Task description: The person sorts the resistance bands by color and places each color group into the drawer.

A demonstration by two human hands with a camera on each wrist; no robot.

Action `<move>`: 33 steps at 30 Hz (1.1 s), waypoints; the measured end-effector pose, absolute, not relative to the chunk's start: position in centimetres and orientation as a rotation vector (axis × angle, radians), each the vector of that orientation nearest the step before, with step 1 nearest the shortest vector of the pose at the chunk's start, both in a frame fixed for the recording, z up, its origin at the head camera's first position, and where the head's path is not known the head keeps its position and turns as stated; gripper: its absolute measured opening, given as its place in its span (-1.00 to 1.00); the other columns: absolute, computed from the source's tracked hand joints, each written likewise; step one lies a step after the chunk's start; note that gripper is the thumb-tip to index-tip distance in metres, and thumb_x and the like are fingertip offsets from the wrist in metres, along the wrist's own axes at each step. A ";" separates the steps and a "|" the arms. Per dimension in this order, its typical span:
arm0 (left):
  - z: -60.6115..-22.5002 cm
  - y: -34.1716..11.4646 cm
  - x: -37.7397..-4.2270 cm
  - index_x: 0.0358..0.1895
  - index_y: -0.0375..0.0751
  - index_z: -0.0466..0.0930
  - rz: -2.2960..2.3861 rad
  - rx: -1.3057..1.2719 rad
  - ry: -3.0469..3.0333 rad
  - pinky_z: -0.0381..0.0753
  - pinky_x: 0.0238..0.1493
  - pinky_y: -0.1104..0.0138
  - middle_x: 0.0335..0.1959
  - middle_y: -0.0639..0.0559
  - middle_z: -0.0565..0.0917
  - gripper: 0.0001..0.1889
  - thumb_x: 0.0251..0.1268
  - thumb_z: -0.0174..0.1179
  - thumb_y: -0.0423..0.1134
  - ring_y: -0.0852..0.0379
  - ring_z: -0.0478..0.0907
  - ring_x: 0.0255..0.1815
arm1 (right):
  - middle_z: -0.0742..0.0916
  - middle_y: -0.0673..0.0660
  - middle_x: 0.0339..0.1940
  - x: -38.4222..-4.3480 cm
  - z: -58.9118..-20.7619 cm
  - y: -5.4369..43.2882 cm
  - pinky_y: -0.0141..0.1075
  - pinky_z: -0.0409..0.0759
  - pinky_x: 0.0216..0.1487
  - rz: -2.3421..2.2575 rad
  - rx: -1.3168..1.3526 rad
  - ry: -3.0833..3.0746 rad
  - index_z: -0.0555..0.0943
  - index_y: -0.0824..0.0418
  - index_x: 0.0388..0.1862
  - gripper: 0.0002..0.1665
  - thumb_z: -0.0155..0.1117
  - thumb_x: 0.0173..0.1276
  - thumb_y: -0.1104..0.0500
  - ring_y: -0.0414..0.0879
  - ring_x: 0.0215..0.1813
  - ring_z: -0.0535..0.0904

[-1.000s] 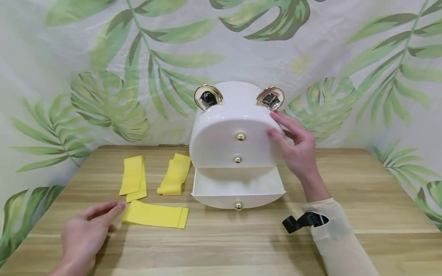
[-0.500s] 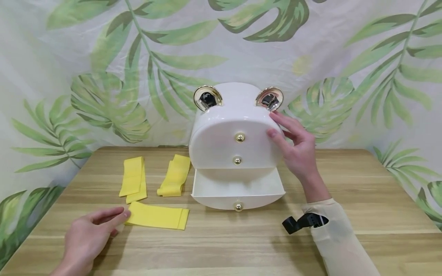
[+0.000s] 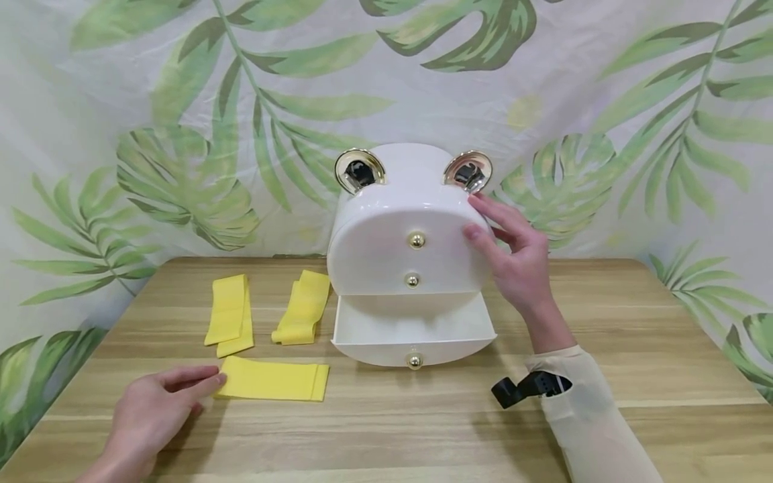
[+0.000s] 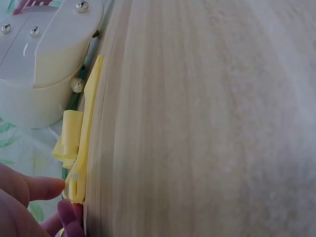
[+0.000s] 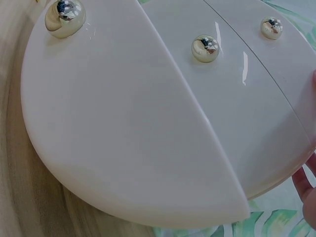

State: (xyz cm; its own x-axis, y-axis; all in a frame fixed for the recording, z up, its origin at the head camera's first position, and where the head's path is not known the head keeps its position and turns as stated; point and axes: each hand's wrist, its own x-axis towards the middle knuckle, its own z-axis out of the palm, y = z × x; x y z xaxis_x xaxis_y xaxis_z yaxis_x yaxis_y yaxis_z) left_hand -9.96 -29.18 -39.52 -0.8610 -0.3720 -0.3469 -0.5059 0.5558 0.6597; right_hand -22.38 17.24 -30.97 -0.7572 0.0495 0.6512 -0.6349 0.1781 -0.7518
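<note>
A white drawer box (image 3: 374, 248) with round gold knobs and gold-rimmed eyes on top stands mid-table. Its bottom drawer (image 3: 413, 352) is pulled out, and no contents show inside. My right hand (image 3: 513, 261) holds the box's right side, thumb on the front face and fingers by the upper edge. At the left, my left hand (image 3: 153, 409) pinches the near end of a folded yellow strip (image 3: 272, 380) lying flat. The left wrist view has thumb and fingers at the end of that strip (image 4: 90, 108); the right wrist view shows the drawer front (image 5: 128, 113) up close.
Two more folded yellow strips lie behind: one on the left (image 3: 229, 312), another (image 3: 302, 308) beside the box. A wooden table (image 3: 386, 436) carries everything, and a leaf-print cloth (image 3: 290, 67) hangs behind it. A black wrist-camera mount (image 3: 525, 389) juts from the right sleeve.
My left hand has moved slightly right, its thumb coming over the strip's left end. The right hand keeps its place on the box. The head view has shifted a little.
</note>
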 end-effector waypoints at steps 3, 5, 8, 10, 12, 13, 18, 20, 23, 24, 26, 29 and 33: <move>-39.6 -29.3 -10.1 0.25 -0.04 0.77 1.178 -0.696 2.626 0.45 -0.25 0.39 -0.14 0.19 0.87 -0.32 0.18 0.49 0.32 0.28 0.62 -0.28 | 0.72 0.17 0.39 -22.4 -30.8 17.3 -0.42 0.70 0.21 1.629 0.547 -1.912 0.73 0.28 0.27 -0.53 0.46 0.38 0.40 -0.13 0.47 0.56; -39.7 -29.3 -10.2 0.20 0.00 0.80 1.163 -0.695 2.627 0.46 -0.18 0.35 -0.04 0.14 0.87 -0.34 0.13 0.52 0.32 0.26 0.62 -0.21 | 0.72 0.17 0.38 -22.5 -30.8 17.3 -0.41 0.70 0.21 1.632 0.548 -1.911 0.73 0.28 0.27 -0.53 0.46 0.37 0.40 -0.12 0.46 0.57; -39.7 -29.2 -10.2 0.18 0.07 0.81 1.142 -0.695 2.629 0.41 -0.06 0.29 0.04 0.11 0.86 -0.34 0.09 0.52 0.37 0.21 0.59 -0.03 | 0.72 0.17 0.38 -22.5 -30.8 17.2 -0.41 0.70 0.22 1.633 0.551 -1.912 0.73 0.28 0.27 -0.53 0.46 0.37 0.40 -0.12 0.46 0.57; -39.7 -29.1 -10.2 0.19 0.11 0.81 1.148 -0.686 2.625 0.38 -0.02 0.27 0.05 0.16 0.86 -0.33 0.07 0.51 0.40 0.20 0.58 0.02 | 0.72 0.17 0.38 -22.5 -30.8 17.2 -0.41 0.70 0.21 1.634 0.554 -1.912 0.73 0.28 0.27 -0.53 0.46 0.37 0.39 -0.12 0.46 0.57; -39.5 -28.9 -10.1 0.22 0.11 0.79 1.162 -0.655 2.630 0.37 0.03 0.26 0.06 0.19 0.86 -0.30 0.08 0.49 0.42 0.16 0.58 0.13 | 0.72 0.16 0.38 -22.5 -30.9 17.2 -0.42 0.70 0.21 1.635 0.556 -1.912 0.73 0.28 0.27 -0.53 0.46 0.37 0.39 -0.12 0.47 0.57; -39.4 -28.7 -10.1 0.23 0.12 0.78 1.160 -0.643 2.638 0.37 0.03 0.27 0.05 0.21 0.86 -0.29 0.09 0.48 0.44 0.20 0.58 0.13 | 0.72 0.16 0.38 -22.5 -30.9 17.2 -0.43 0.70 0.21 1.634 0.556 -1.912 0.73 0.28 0.27 -0.53 0.46 0.37 0.39 -0.12 0.47 0.57; -38.6 -28.0 -9.8 0.24 0.09 0.75 1.195 -0.580 2.659 0.39 -0.02 0.36 -0.05 0.25 0.88 -0.30 0.14 0.44 0.44 0.49 0.53 -0.04 | 0.73 0.15 0.38 -22.5 -30.9 17.3 -0.42 0.71 0.21 1.633 0.556 -1.907 0.73 0.28 0.26 -0.54 0.47 0.37 0.38 -0.12 0.46 0.57; -38.1 -27.5 -9.8 0.23 0.07 0.75 1.279 -0.582 2.643 0.49 -0.09 0.41 -0.13 0.33 0.87 -0.33 0.16 0.46 0.39 0.56 0.53 -0.15 | 0.73 0.15 0.38 -22.5 -30.9 17.4 -0.41 0.71 0.21 1.627 0.558 -1.910 0.73 0.28 0.26 -0.54 0.47 0.37 0.38 -0.12 0.46 0.57; -37.2 -26.6 -9.6 0.21 0.01 0.75 1.452 -0.578 2.629 0.66 -0.19 0.43 -0.22 0.43 0.84 -0.39 0.20 0.50 0.28 0.43 0.67 -0.25 | 0.73 0.15 0.38 -22.6 -30.9 17.4 -0.41 0.71 0.22 1.620 0.563 -1.912 0.73 0.28 0.26 -0.53 0.47 0.38 0.37 -0.12 0.47 0.57; -36.7 -26.3 -9.5 0.20 0.00 0.75 1.510 -0.567 2.629 0.70 -0.20 0.41 -0.24 0.43 0.83 -0.42 0.22 0.51 0.23 0.36 0.71 -0.26 | 0.73 0.15 0.38 -22.6 -30.9 17.3 -0.41 0.71 0.22 1.619 0.564 -1.911 0.73 0.28 0.26 -0.53 0.47 0.38 0.37 -0.12 0.47 0.58; -35.7 -25.7 -9.4 0.17 0.04 0.76 1.601 -0.541 2.622 0.72 -0.21 0.38 -0.27 0.46 0.82 -0.50 0.25 0.52 0.17 0.26 0.76 -0.29 | 0.73 0.14 0.38 -22.6 -30.9 17.3 -0.42 0.71 0.21 1.619 0.564 -1.909 0.73 0.28 0.26 -0.53 0.47 0.37 0.37 -0.12 0.47 0.58; -34.2 -24.8 -9.3 0.12 0.15 0.77 1.676 -0.495 2.623 0.68 -0.19 0.43 -0.29 0.44 0.83 -0.61 0.29 0.50 0.12 0.24 0.76 -0.30 | 0.73 0.13 0.38 -22.5 -31.0 17.4 -0.42 0.70 0.22 1.621 0.560 -1.911 0.73 0.27 0.26 -0.53 0.47 0.37 0.37 -0.12 0.47 0.57; -32.5 -23.7 -9.4 0.09 0.17 0.78 1.911 -0.449 2.502 0.68 -0.15 0.49 -0.29 0.36 0.85 -0.68 0.30 0.53 0.00 0.22 0.77 -0.31 | 0.73 0.12 0.39 -22.5 -31.0 17.4 -0.41 0.70 0.22 1.620 0.555 -1.917 0.73 0.26 0.26 -0.53 0.47 0.37 0.36 -0.13 0.47 0.57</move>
State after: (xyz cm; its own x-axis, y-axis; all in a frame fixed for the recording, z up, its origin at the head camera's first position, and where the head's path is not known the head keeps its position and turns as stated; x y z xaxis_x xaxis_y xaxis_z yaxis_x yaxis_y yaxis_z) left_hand -9.38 -23.72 -32.53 -0.9595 -0.2448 -0.1397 -0.1992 0.2383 0.9505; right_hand -22.54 17.43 -31.01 -0.7554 0.0441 0.6537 -0.6373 0.1824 -0.7487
